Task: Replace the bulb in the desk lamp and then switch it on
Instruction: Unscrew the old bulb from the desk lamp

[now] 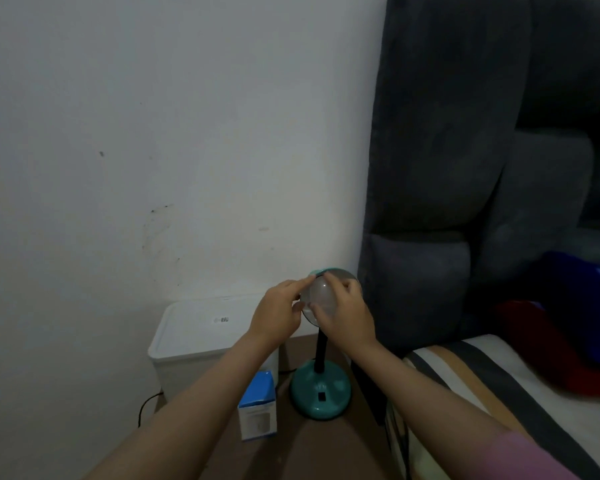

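Teal desk lamp [321, 393] on brown table [291, 452], head [321, 296] tilted toward camera, right hand [347, 315] fingers curled over its clear face, left hand [279, 311] fingertips pinching rim, blue-white box [258, 405] beside base, white bin [201, 334] behind.

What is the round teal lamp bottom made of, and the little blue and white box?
The round teal lamp base looks like smooth plastic, since it shines a little; painted metal is possible. The small blue and white box looks like printed cardboard, with flat matt sides and sharp folded edges.
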A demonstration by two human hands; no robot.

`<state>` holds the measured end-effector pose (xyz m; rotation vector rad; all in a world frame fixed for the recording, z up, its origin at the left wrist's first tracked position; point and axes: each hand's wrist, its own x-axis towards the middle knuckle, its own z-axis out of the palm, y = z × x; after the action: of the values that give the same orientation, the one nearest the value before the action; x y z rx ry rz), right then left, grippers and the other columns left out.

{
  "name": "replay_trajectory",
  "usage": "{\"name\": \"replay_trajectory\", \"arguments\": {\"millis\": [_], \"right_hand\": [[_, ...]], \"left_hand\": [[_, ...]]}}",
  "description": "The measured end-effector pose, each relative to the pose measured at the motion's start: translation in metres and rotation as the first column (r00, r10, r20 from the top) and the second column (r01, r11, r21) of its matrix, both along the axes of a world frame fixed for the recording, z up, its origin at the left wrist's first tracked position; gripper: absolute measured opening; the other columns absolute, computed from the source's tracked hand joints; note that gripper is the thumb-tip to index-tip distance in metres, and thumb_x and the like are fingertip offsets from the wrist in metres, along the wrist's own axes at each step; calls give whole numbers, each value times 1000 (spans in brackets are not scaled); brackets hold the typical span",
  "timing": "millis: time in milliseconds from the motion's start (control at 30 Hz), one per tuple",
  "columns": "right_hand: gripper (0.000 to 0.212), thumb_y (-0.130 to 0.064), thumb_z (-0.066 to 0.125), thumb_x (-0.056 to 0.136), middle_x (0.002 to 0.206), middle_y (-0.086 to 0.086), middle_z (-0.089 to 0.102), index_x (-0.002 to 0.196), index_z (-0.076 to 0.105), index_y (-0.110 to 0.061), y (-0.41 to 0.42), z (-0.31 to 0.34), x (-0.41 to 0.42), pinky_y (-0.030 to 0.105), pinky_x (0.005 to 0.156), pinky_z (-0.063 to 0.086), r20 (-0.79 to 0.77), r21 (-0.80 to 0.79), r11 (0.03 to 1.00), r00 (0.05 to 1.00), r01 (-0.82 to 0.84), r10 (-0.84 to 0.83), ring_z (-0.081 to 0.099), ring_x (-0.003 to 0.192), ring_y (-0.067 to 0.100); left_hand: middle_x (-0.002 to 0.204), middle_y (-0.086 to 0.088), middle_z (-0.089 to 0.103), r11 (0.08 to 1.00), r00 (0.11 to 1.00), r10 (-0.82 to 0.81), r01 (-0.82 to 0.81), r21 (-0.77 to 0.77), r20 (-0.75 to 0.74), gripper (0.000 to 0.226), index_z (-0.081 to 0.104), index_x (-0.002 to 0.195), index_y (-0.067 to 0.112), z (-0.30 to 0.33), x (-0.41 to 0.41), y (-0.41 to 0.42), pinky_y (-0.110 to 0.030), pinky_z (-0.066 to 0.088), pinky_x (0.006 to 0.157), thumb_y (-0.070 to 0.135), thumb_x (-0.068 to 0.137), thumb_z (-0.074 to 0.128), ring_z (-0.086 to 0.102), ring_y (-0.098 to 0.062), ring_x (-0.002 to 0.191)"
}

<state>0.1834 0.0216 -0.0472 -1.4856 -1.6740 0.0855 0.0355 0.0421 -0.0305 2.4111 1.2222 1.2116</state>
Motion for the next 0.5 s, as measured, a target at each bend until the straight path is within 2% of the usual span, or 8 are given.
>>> {"name": "replay_trajectory", "arguments": {"millis": [167,333,400,500], "right_hand": [[51,-25,66,82,122,9,44,130,47,-21,8,-1,4,41,81,54,54,19,999,998,-29,28,53,106,29],[54,-14,66,79,131,9,43,130,47,-18,12,-1,16,43,91,50,180,2,990,973,-143,141,49,116,30],[55,-10,65,77,132,7,43,128,48,-21,13,1,21,45,91,50,250,-3,985,954,-171,167,47,117,32],[56,-3,60,77,136,5,43,128,49,-23,10,6,25,46,85,51,393,-10,983,903,-185,175,44,115,34]], "left_hand": [[114,-10,66,1000,998,-15,15,12,67,56,55,126,17,1,-1,0,-29,54,87,-11,77,58,63,-20,97],[117,-8,64,1000,994,-10,11,-8,111,56,57,124,16,2,-2,0,-5,46,83,-13,76,56,60,-14,100],[116,-9,64,1000,993,-20,21,-8,116,55,57,123,15,3,-2,0,-3,45,82,-13,76,56,60,-14,99],[116,-9,64,999,990,-26,30,-23,136,56,57,123,17,3,-1,-1,-8,48,83,-13,76,55,61,-16,100]]}}
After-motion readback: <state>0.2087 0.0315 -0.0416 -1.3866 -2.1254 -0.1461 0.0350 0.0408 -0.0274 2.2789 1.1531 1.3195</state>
